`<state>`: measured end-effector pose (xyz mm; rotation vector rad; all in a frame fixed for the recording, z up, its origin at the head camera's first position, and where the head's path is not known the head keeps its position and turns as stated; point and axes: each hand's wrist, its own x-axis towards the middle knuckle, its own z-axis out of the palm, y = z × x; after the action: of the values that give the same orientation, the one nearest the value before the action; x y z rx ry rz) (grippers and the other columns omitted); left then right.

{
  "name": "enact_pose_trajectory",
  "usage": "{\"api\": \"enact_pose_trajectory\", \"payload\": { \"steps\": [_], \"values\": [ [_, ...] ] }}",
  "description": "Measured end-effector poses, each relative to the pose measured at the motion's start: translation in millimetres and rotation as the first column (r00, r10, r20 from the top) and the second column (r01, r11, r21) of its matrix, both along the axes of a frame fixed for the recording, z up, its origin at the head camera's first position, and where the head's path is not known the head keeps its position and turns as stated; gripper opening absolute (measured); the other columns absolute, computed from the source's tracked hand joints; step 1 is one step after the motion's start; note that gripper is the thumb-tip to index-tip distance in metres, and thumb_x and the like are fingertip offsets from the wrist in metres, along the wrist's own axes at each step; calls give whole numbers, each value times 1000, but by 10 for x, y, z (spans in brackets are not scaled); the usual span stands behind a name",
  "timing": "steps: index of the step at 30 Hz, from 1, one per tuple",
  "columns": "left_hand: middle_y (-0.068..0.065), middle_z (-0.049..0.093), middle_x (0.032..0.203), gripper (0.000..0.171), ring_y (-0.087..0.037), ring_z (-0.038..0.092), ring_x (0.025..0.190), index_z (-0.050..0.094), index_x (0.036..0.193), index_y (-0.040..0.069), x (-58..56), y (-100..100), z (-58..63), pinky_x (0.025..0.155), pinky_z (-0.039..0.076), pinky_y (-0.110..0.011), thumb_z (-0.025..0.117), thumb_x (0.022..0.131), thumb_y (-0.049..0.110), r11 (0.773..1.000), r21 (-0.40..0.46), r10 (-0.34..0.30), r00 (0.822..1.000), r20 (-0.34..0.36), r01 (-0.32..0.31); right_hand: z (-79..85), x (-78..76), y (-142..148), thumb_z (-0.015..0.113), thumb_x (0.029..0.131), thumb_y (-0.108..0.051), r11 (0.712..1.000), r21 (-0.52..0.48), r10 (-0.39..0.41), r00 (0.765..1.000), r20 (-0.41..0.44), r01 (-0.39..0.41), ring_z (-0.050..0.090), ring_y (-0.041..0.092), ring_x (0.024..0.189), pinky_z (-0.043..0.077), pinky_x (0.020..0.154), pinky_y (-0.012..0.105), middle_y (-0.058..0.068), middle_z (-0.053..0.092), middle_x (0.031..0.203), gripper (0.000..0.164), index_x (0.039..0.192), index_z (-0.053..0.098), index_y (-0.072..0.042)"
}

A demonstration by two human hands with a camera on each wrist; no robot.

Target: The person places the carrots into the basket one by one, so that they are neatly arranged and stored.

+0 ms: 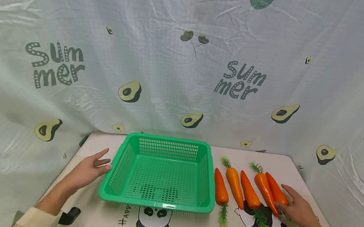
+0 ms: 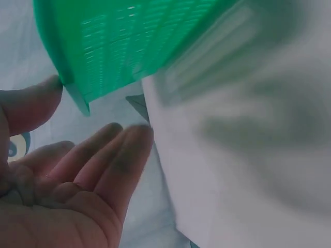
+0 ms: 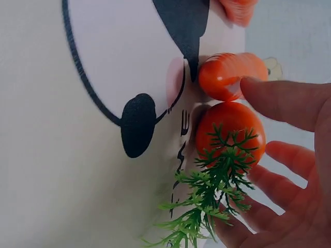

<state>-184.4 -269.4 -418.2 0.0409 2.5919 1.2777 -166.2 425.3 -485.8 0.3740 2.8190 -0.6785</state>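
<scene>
A green plastic basket with slotted walls stands on the table, its inside bare. My left hand is at its left side, fingers extended; in the left wrist view the thumb touches the rim. Several orange toy carrots with green leafy tops lie side by side right of the basket. Over the rightmost carrot my right hand spreads its fingers. The right wrist view shows its thumb against the neighbouring carrot, with the other fingers behind the leafy-topped one, not closed round it.
The pale table bears printed pandas. Behind and at both sides hangs a light curtain with avocado prints. A black object lies beside the left forearm. Another carrot lies right against the basket's right side.
</scene>
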Motion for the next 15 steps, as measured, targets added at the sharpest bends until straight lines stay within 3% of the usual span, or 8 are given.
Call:
{"api": "enact_pose_trajectory", "payload": {
  "steps": [4,6,10,15],
  "values": [
    [-38,46,152,78,-39,69,123,17,162,-10,-9,-16,33,93,62,-44,63,105,18,992,114,52,994,92,-63,2,-11,-22,79,91,-34,999,-28,-25,1000,4,25,37,68,134,48,101,70,44,25,156,93,158,29,6],
    [-36,56,143,74,-30,75,110,25,159,-13,-17,-12,50,87,64,-40,65,104,16,986,130,87,989,121,-102,5,-16,-27,79,92,-33,999,-40,-32,999,7,32,38,68,134,49,100,68,45,27,155,91,157,30,6],
    [-23,72,118,64,-17,73,91,37,153,-14,-32,5,59,78,65,-35,67,102,13,978,145,129,980,150,-151,8,-11,-16,78,92,-32,999,-36,-29,1000,10,29,42,66,131,56,97,62,47,34,150,87,154,35,9],
    [-11,73,105,56,-15,70,86,45,146,-16,-59,1,37,74,65,-34,67,102,11,976,162,119,981,150,-144,13,-11,-9,78,91,-29,998,-45,-36,999,11,37,50,61,124,62,90,54,46,41,145,82,150,38,14]
  ]
}}
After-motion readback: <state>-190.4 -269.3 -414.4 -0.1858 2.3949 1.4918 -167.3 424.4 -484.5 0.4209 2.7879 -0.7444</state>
